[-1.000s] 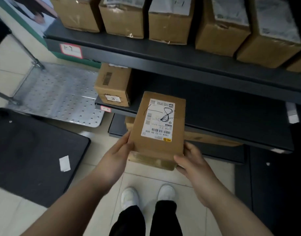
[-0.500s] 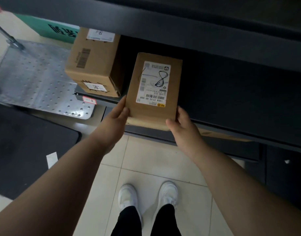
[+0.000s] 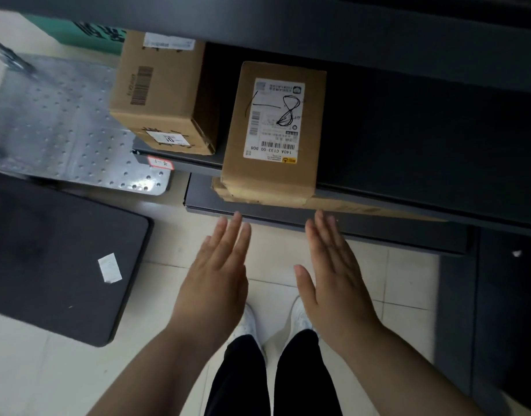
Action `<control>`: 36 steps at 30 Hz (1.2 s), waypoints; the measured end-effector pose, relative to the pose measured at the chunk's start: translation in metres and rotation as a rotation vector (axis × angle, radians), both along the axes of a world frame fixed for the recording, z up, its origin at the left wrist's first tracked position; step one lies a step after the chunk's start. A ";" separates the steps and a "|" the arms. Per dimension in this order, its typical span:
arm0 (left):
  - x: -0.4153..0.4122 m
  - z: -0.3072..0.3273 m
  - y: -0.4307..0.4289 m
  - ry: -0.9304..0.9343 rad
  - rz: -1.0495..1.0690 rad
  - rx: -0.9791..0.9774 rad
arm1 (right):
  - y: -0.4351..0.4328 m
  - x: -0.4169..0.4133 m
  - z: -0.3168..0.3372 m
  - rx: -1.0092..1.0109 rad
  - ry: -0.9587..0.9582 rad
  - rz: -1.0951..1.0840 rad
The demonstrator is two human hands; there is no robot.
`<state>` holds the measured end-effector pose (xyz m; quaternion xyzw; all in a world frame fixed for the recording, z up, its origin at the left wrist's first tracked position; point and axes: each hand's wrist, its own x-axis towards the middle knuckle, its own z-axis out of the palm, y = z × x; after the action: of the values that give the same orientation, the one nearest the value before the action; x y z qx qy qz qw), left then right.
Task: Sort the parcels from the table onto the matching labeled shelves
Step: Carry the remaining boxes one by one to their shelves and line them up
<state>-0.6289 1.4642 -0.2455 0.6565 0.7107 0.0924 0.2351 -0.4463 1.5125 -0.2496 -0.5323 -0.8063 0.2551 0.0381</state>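
Black mat [image 3: 57, 265]: flat on the tiled floor at far left, small white tag on top.
Metal platform [image 3: 63, 127]: perforated, lying on the floor beyond the mat.
Shelf tag [image 3: 160, 162]: red-edged, stuck on the shelf's [image 3: 408, 192] front lip, below the left box.
Left box [image 3: 159, 94]: cardboard, standing on the shelf, barcode on its side, just beside the parcel.
Parcel [image 3: 273, 133]: lying on the same shelf, near end jutting past the lip, white label facing up with a handwritten 8.
Left hand [image 3: 216, 274]: empty, fingers straight and spread, just short of the parcel, not touching.
Right hand [image 3: 336, 271]: likewise flat and unclenched, holding nothing, clear of the parcel.
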 end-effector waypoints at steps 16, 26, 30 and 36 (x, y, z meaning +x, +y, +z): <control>-0.007 0.001 0.127 0.271 -0.129 -0.073 | 0.118 -0.045 0.011 -0.005 -0.358 0.094; -0.030 0.011 0.148 0.301 -0.245 -0.103 | 0.128 -0.059 0.017 -0.045 -0.330 0.092; -0.020 0.023 0.111 0.232 -0.256 0.059 | 0.087 -0.062 0.035 -0.033 -0.205 0.103; -0.011 0.073 0.049 0.267 -0.324 0.235 | 0.014 -0.056 0.097 -0.146 -0.062 0.013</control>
<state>-0.6396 1.5132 -0.1728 0.7913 0.6051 0.0480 0.0730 -0.5027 1.5262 -0.1526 -0.5360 -0.7899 0.2968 -0.0277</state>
